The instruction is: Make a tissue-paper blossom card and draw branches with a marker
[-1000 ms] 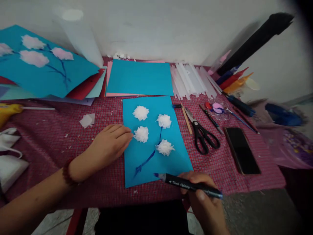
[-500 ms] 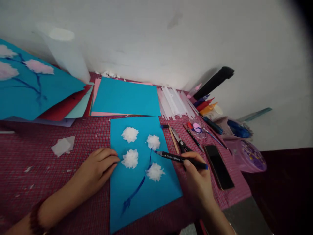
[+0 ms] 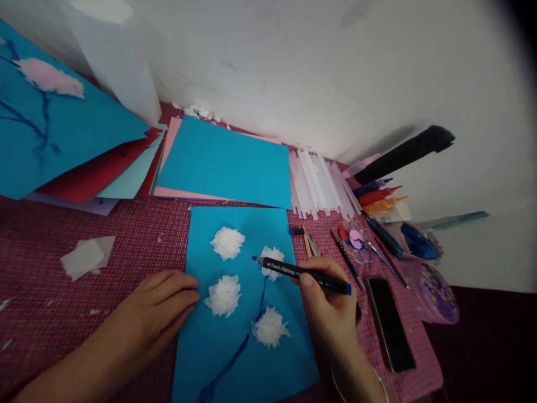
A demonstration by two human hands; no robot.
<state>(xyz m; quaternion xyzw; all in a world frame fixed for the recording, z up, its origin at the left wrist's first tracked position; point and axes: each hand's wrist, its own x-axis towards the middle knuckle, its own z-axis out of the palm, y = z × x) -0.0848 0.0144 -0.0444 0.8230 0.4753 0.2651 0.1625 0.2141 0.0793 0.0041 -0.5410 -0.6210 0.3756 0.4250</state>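
A blue sheet of paper [image 3: 210, 352] lies on the checked cloth, bearing several white tissue flowers [image 3: 224, 295] and a dark blue drawn stem [image 3: 229, 366]. My right hand [image 3: 331, 296] grips a black marker [image 3: 302, 272] with a blue end. Its tip points left, over the paper beside the upper right flower [image 3: 272, 264], which the marker partly covers. Whether the tip touches the paper I cannot tell. My left hand [image 3: 163, 305] rests flat at the sheet's left edge, fingers stretched out and holding nothing.
Behind lies a stack of coloured paper [image 3: 226, 162] beside clear glue sticks [image 3: 321, 182]. To the right are a phone [image 3: 390, 324], a marker cap [image 3: 296, 231], brushes [image 3: 348, 260], a paint palette [image 3: 356, 240] and paint tubes [image 3: 380, 198]. A finished-looking flower picture [image 3: 75, 145] leans at left.
The marker tip has moved from the line below the upper right flower to the flower's left side. The camera view has shifted and tilted. My left hand stays by the paper's edge.
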